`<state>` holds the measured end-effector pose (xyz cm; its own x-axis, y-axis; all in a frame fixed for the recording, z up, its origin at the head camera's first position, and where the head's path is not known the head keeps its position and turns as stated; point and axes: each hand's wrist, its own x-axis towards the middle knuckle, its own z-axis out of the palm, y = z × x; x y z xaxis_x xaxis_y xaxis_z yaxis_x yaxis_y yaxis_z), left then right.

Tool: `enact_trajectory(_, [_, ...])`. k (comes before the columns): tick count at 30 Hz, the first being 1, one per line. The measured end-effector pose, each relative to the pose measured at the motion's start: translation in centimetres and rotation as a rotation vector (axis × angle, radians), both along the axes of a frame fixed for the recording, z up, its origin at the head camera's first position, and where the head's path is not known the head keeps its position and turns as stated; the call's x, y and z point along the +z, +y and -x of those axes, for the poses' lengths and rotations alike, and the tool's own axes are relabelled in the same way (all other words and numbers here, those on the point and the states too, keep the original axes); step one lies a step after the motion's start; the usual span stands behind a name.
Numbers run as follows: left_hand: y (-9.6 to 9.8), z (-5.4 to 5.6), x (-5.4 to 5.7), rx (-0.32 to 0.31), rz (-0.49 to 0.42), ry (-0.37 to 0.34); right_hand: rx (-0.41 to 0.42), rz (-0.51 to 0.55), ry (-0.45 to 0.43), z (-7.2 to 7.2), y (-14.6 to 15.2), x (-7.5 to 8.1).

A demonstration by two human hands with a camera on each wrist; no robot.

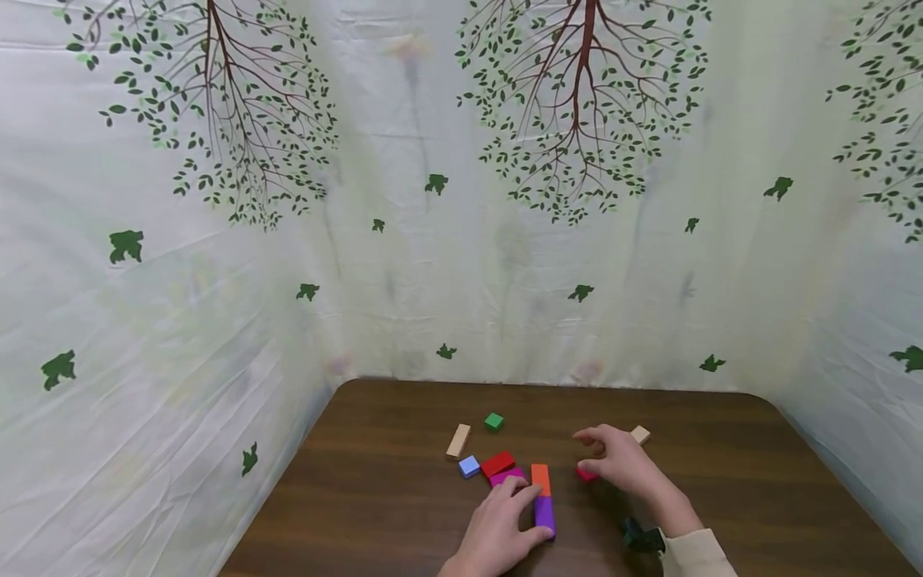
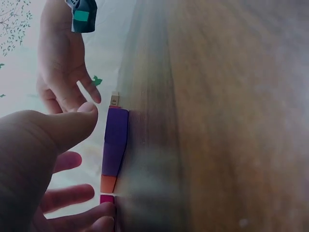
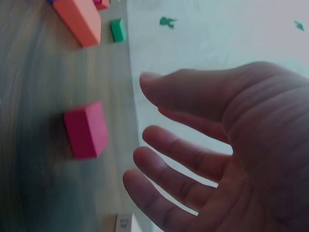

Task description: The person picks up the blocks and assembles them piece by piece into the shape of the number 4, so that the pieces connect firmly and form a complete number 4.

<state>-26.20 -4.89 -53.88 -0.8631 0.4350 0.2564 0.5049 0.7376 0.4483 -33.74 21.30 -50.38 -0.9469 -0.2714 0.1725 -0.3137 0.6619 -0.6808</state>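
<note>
My left hand [image 1: 497, 529] is low over the table, thumb beside the near end of a purple block [image 1: 544, 517] and fingertips by an orange block [image 1: 540, 479] and a magenta block [image 1: 508, 476]. The orange and purple blocks lie end to end. In the left wrist view, thumb and fingers are spread apart with nothing gripped; whether a fingertip touches the magenta block I cannot tell. My right hand [image 1: 623, 461] hovers by a crimson block [image 3: 87, 129], partly hidden in the head view. Its fingers are loosely bent, apart from that block, and hold nothing.
A red block [image 1: 497, 463] lies against the magenta one, with a light blue block [image 1: 469, 466] to its left. Farther back are a tan block [image 1: 457, 441] and a green block [image 1: 493, 421]. Another tan block [image 1: 640, 434] shows behind my right hand. A printed curtain [image 1: 505, 264] hangs behind the table.
</note>
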Motion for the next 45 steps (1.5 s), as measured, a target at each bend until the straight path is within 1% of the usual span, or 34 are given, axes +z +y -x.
enact_trajectory(4, [0.0, 0.3, -0.2, -0.069, 0.046, 0.038, 0.066, -0.002, -0.025, 0.2, 0.7, -0.5])
enact_trajectory(7, [-0.1, 0.5, -0.4, -0.108, 0.082, 0.064, 0.117, -0.031, -0.035, 0.2, 1.1, -0.8])
enact_trajectory(11, [-0.1, 0.6, -0.4, -0.123, 0.105, 0.066, 0.169, -0.057, -0.063, 0.3, 1.3, -1.3])
enact_trajectory(14, [0.0, 0.7, -0.4, -0.125, 0.118, 0.067, 0.185, -0.059, -0.082, 0.4, 1.5, -1.5])
enact_trajectory(23, [0.2, 0.9, -0.5, -0.12, 0.178, 0.043, 0.183, -0.045, -0.107, 0.4, 1.7, -1.9])
enact_trajectory(29, [0.3, 1.0, -0.7, -0.126, 0.204, 0.068, 0.146, -0.043, -0.127, 0.5, 1.6, -2.0])
enact_trajectory(33, [0.4, 0.9, -0.7, -0.125, 0.206, 0.079, 0.137, -0.064, -0.121, 0.5, 1.5, -2.0])
enact_trajectory(41, [0.3, 0.9, -0.7, -0.121, 0.193, 0.098, 0.165, -0.085, -0.074, 0.7, 1.7, -2.1])
enact_trajectory(45, [0.3, 0.9, -0.9, -0.121, 0.191, 0.099, 0.16, -0.077, -0.086, 0.6, 1.7, -2.1])
